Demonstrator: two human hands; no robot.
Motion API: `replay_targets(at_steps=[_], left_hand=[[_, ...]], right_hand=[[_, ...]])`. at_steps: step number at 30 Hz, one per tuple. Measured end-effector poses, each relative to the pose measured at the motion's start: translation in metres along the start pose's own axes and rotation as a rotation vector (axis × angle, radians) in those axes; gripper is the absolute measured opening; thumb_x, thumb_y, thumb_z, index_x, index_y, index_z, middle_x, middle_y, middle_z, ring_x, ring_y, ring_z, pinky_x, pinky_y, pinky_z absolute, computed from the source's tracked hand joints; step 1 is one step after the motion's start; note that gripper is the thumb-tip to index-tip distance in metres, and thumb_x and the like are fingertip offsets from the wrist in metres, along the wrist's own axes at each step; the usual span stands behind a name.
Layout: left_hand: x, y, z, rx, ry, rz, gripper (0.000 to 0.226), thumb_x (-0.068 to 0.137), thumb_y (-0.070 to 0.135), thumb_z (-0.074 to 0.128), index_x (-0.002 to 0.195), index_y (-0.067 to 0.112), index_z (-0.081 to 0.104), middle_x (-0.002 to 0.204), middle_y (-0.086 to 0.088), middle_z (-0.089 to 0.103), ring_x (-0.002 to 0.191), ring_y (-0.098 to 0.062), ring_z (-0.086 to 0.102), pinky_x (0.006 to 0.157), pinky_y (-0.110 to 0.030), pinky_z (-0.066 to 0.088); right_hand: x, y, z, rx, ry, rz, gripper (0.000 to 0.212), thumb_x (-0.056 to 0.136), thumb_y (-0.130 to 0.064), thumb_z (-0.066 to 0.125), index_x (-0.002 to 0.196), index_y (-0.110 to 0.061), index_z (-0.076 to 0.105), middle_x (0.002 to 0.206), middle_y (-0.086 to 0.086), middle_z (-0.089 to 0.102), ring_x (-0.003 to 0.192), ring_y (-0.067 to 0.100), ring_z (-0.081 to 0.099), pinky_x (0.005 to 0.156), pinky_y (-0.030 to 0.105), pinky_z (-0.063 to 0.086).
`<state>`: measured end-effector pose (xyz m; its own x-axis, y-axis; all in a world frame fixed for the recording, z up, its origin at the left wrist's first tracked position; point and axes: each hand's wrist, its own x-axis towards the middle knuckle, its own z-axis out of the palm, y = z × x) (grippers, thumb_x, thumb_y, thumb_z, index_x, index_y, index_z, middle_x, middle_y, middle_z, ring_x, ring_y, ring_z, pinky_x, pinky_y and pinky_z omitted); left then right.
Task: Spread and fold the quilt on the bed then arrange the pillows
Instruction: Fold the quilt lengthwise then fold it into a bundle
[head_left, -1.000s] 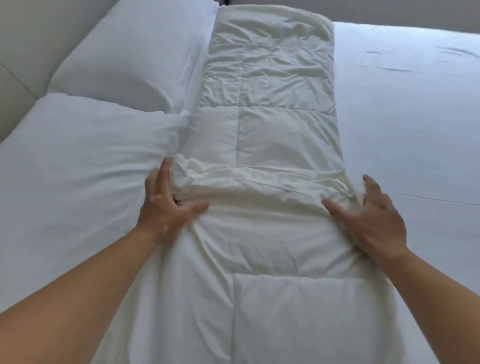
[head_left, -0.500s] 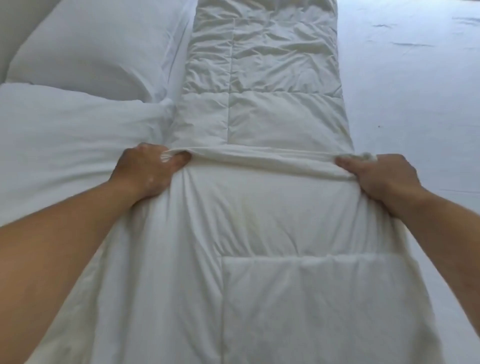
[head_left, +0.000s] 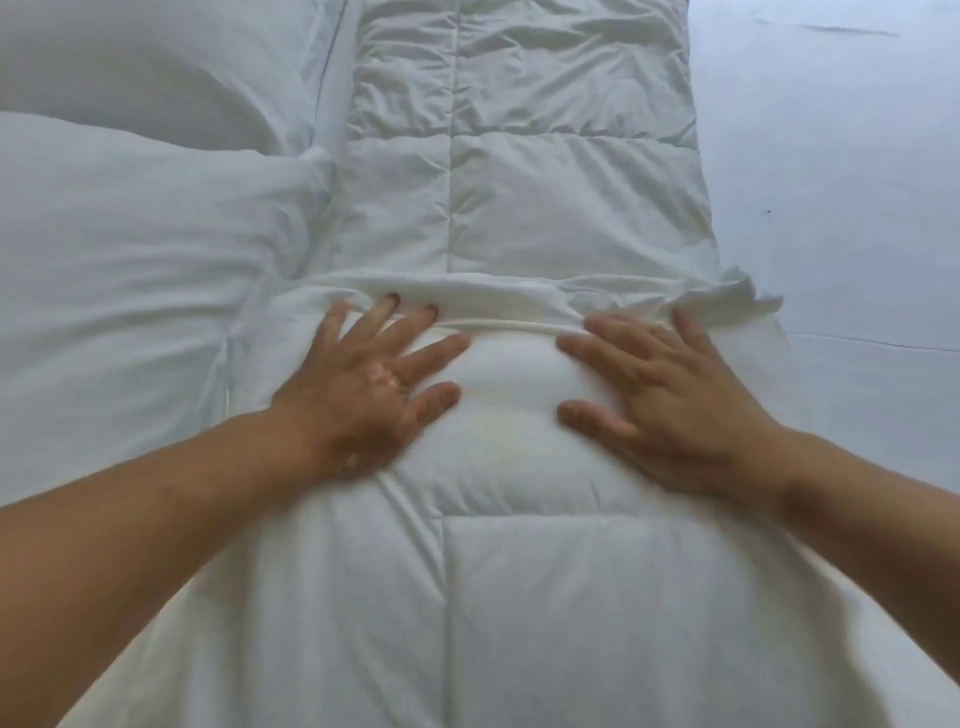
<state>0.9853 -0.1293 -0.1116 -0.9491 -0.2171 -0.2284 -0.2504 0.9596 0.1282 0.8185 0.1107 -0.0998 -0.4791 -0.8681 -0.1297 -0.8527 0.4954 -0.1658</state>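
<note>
1. While the quilt (head_left: 545, 208) lies in a long strip down the bed (head_left: 841, 182), both hands press flat on it.
2. Left hand (head_left: 374, 395): fingers spread, tips at the folded edge.
3. Right hand (head_left: 670, 400): likewise splayed (gripping nothing).
4. Pillows (head_left: 130, 260) touch the quilt's left side.

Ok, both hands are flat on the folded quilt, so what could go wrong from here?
The left hand and right hand press a puffy quilt whose folded edge is rumpled and juts out at the right corner; the fold may set crooked. The near pillow touches the quilt, so smoothing leftward could shove it.
</note>
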Motion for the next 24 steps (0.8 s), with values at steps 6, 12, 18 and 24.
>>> replay_targets(at_steps=[6, 12, 18, 24], left_hand=[[0.048, -0.042, 0.056, 0.055, -0.050, -0.037, 0.083, 0.079, 0.082, -0.012, 0.153, 0.048, 0.006, 0.163, 0.009, 0.016, 0.149, -0.025, 0.016, 0.114, -0.063, 0.015], [0.039, -0.031, 0.035, 0.038, -0.160, -0.145, 0.074, 0.086, 0.080, 0.008, 0.153, 0.048, 0.008, 0.164, 0.006, 0.012, 0.151, -0.025, 0.006, 0.118, -0.062, 0.005], [-0.098, 0.059, 0.013, -0.080, 0.109, 0.119, 0.071, 0.090, 0.072, 0.022, 0.154, 0.042, 0.020, 0.166, 0.003, 0.015, 0.153, -0.024, 0.008, 0.119, -0.061, 0.007], [-0.118, -0.036, 0.060, 0.190, -0.124, 0.028, 0.070, 0.091, 0.073, 0.004, 0.155, 0.045, -0.002, 0.167, 0.009, -0.005, 0.153, -0.014, -0.006, 0.118, -0.062, -0.001]], right_hand=[[0.034, 0.054, 0.062, 0.043, -0.114, 0.124, 0.091, 0.080, -0.089, 0.005, 0.155, -0.041, 0.024, 0.162, -0.006, 0.032, 0.151, 0.016, 0.025, 0.123, 0.050, 0.008], [0.025, 0.034, 0.039, -0.022, -0.160, 0.188, 0.088, 0.083, -0.087, 0.013, 0.154, -0.037, 0.023, 0.165, 0.004, 0.020, 0.153, 0.025, 0.016, 0.121, 0.057, 0.006], [-0.103, -0.079, 0.008, 0.007, -0.011, 0.052, 0.078, 0.090, -0.078, 0.024, 0.156, -0.037, 0.027, 0.168, 0.002, 0.018, 0.155, 0.027, 0.013, 0.120, 0.063, 0.012], [-0.141, 0.000, 0.057, -0.073, -0.154, 0.307, 0.085, 0.088, -0.082, 0.008, 0.160, -0.037, 0.008, 0.169, -0.010, 0.005, 0.155, 0.013, 0.003, 0.121, 0.062, 0.006]])
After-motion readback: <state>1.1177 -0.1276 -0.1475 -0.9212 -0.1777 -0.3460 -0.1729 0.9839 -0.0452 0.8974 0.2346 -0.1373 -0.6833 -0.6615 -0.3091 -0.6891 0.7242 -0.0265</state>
